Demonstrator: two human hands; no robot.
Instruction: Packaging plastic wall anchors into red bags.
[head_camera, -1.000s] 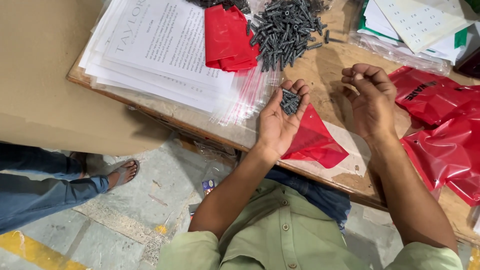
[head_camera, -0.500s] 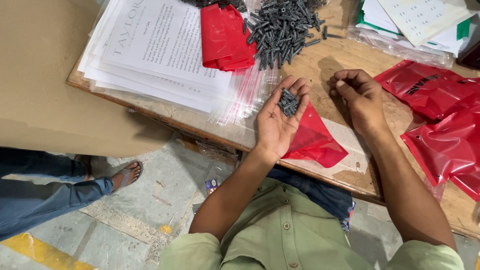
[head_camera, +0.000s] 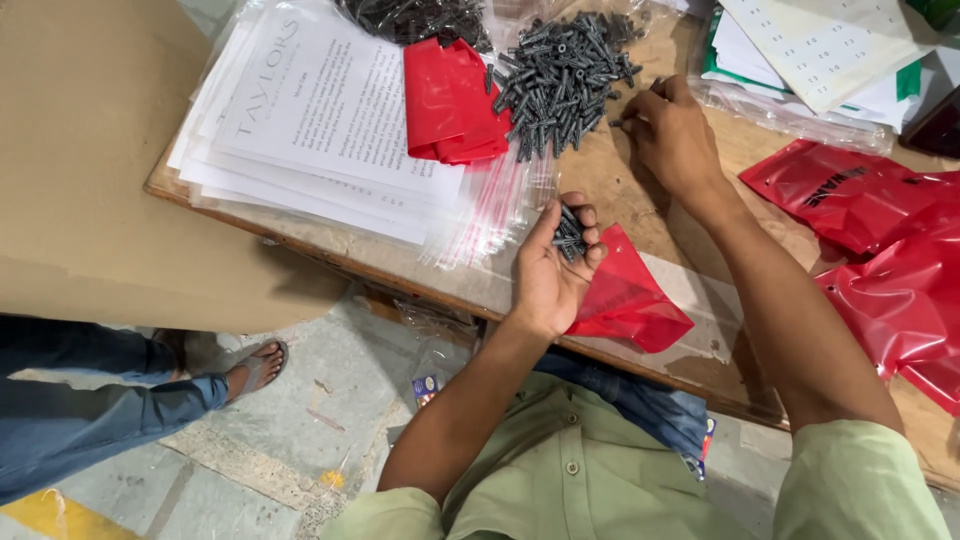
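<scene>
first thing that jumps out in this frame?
The bright red plastic bags: one under the left hand at the table's near edge, one folded by the paper stack, more at the right. Next, the heap of dark grey plugs at top centre, where the right hand reaches its edge while the left cups a small bunch of them.

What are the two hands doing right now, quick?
Left hand: cupped, palm up, holding a small bunch of grey plugs and a red bag.
Right hand: fingers curled, picking at the edge of the plug pile.
</scene>
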